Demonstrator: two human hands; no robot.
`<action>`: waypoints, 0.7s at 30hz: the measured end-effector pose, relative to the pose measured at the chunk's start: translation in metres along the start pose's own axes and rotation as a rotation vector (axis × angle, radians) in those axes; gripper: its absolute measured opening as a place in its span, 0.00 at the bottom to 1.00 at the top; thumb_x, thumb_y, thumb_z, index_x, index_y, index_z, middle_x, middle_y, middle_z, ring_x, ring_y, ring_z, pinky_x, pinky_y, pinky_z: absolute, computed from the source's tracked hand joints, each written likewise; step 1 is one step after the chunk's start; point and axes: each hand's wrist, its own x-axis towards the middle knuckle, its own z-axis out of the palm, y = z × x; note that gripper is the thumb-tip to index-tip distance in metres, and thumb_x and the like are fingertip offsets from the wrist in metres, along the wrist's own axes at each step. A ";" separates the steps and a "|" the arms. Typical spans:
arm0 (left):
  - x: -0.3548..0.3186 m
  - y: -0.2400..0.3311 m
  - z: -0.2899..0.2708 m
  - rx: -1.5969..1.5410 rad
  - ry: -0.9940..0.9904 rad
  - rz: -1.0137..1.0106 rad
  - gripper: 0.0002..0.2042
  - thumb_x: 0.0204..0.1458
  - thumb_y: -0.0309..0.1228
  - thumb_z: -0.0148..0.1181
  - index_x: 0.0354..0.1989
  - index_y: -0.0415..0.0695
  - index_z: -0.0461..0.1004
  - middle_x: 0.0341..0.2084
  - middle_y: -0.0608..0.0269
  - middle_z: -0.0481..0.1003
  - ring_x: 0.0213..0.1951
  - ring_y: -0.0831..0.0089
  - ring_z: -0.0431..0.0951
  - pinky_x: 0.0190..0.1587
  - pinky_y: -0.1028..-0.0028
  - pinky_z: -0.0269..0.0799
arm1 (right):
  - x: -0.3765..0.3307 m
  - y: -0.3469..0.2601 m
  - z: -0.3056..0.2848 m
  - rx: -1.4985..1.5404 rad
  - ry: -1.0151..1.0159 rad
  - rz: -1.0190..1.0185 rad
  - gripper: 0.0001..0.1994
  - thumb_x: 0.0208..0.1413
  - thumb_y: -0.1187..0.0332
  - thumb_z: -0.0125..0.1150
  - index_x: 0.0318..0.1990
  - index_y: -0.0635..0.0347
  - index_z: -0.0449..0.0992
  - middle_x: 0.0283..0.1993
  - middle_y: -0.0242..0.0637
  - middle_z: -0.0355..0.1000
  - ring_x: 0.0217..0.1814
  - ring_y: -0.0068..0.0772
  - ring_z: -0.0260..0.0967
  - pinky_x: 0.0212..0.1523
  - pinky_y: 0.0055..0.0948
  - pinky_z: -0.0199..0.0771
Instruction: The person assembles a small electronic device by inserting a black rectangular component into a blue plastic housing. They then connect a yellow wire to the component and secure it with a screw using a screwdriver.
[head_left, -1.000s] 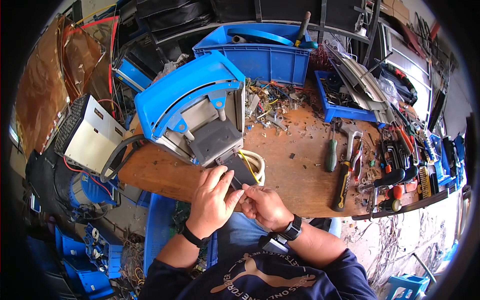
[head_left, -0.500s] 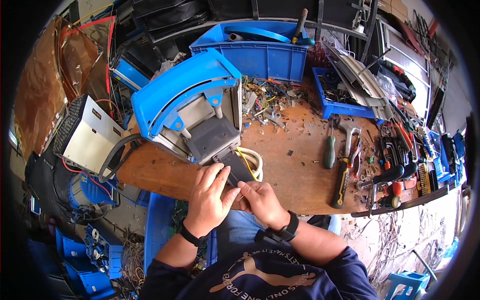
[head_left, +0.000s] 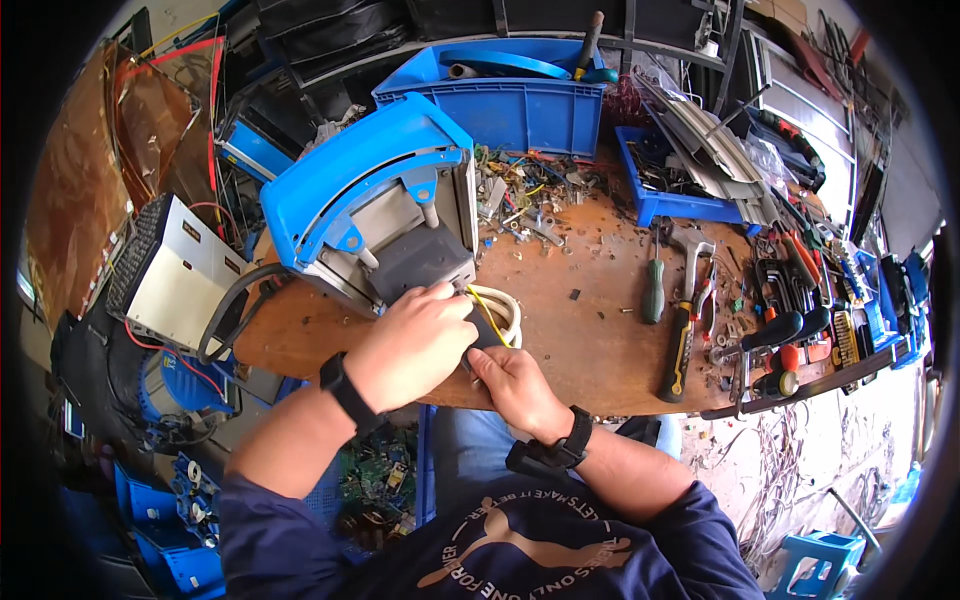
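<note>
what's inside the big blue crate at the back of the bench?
In the blue crate: a curved blue plastic piece, a grey pipe end, and a dark tool handle sticking up by a teal part. The crate's front wall hides everything lower down.

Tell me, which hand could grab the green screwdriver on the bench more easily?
Probably the right hand. It sits on the same side as the green screwdriver, with bare wooden bench between them. The left hand rests on the grey part of the blue machine, farther away.
</note>
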 end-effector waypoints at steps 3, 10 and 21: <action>0.010 -0.010 0.004 0.034 -0.158 0.069 0.04 0.41 0.24 0.55 0.23 0.42 0.77 0.26 0.56 0.73 0.37 0.56 0.73 0.42 0.63 0.70 | 0.004 0.006 0.000 -0.003 0.013 -0.010 0.20 0.66 0.58 0.49 0.25 0.63 0.71 0.17 0.30 0.65 0.20 0.21 0.60 0.23 0.28 0.63; 0.026 -0.016 0.006 -0.007 -0.336 0.001 0.05 0.41 0.25 0.58 0.22 0.39 0.79 0.22 0.49 0.76 0.32 0.52 0.77 0.41 0.61 0.72 | -0.001 0.006 -0.010 0.014 -0.075 0.007 0.20 0.65 0.57 0.51 0.25 0.62 0.70 0.18 0.28 0.64 0.21 0.19 0.57 0.23 0.26 0.60; 0.027 -0.014 0.012 0.079 -0.331 -0.018 0.03 0.38 0.22 0.57 0.19 0.41 0.78 0.21 0.50 0.76 0.30 0.54 0.79 0.37 0.63 0.75 | 0.018 -0.004 -0.042 0.160 -0.570 0.318 0.16 0.62 0.56 0.54 0.31 0.60 0.75 0.22 0.27 0.68 0.21 0.20 0.64 0.20 0.20 0.59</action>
